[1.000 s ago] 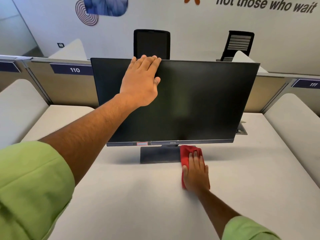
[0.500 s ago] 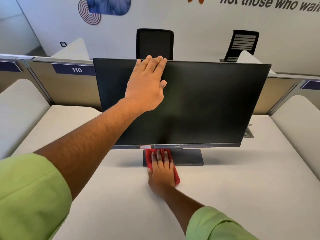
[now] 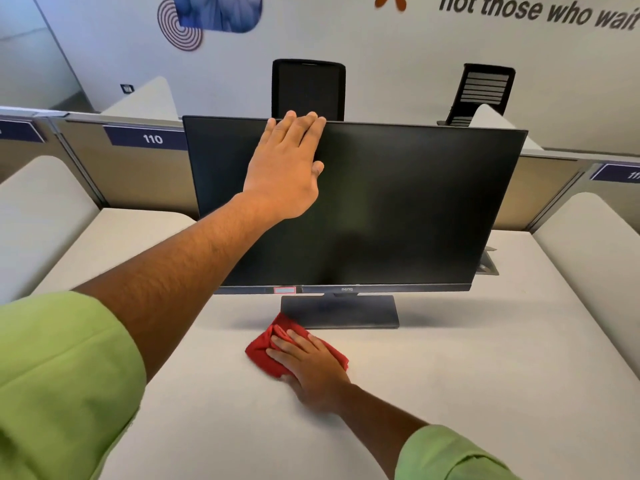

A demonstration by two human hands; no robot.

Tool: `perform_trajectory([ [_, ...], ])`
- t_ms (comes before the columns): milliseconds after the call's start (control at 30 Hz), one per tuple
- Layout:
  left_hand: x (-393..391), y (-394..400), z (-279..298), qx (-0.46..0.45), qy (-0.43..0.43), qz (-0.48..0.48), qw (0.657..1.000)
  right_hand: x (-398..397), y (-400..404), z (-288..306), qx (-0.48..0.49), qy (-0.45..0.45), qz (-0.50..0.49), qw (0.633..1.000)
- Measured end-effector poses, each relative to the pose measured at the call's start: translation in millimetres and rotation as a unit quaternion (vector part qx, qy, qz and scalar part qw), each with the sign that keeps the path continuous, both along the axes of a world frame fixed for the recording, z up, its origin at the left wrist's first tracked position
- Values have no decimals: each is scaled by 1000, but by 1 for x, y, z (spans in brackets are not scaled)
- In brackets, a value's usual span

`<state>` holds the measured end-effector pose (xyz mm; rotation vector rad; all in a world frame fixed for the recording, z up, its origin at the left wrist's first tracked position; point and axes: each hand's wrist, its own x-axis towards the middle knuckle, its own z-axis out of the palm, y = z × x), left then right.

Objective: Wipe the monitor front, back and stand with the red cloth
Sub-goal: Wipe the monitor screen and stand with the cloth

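Steadying the monitor with my left hand flat at its top edge, I am pressing the red cloth under my right hand on the bench, at seven o'clock from the stand; the stand seems the step in hand, and how much is already wiped I cannot tell.

Two black office chairs stand behind the beige partition, which bears a plate reading 110. The wall carries dark lettering and a spiral graphic. The white counter has a small grey hatch at its far right.
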<state>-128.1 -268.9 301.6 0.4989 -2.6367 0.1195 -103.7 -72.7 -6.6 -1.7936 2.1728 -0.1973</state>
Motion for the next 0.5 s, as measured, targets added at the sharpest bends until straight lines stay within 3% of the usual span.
perform_trajectory([
  [133,4,-2,6,-18,-32,-1,999,-3,43,-3,-7,-14,-49,999],
  [367,3,21,7,-12,-81,40,996,-18,104,-3,-11,-21,-217,976],
  [500,4,34,11,29,-59,56,996,-50,141,16,-34,-62,-341,937],
])
